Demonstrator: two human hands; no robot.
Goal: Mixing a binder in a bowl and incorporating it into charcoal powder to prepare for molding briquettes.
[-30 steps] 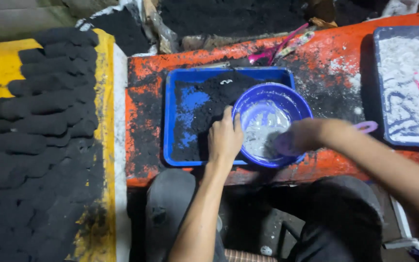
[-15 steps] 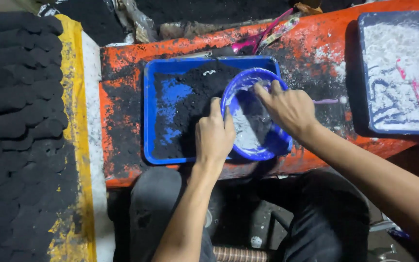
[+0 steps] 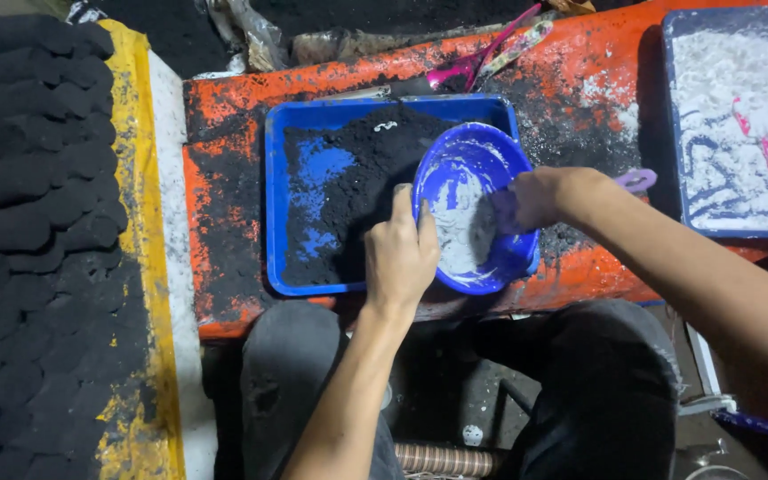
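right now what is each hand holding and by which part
The left hand grips the blue bowl by its near-left rim. The right hand holds a purple scoop; where exactly its grip sits is hidden.

Right hand shifts from the bowl's far rim to its right edge

Half a second ago the right hand (image 3: 540,197) lay across the top of the purple bowl (image 3: 473,209), fingers spread on the far rim. Now it has drawn back to the right rim, fingers curled, and the whitish smear inside shows more. A lilac loop handle (image 3: 637,180) now shows behind it.
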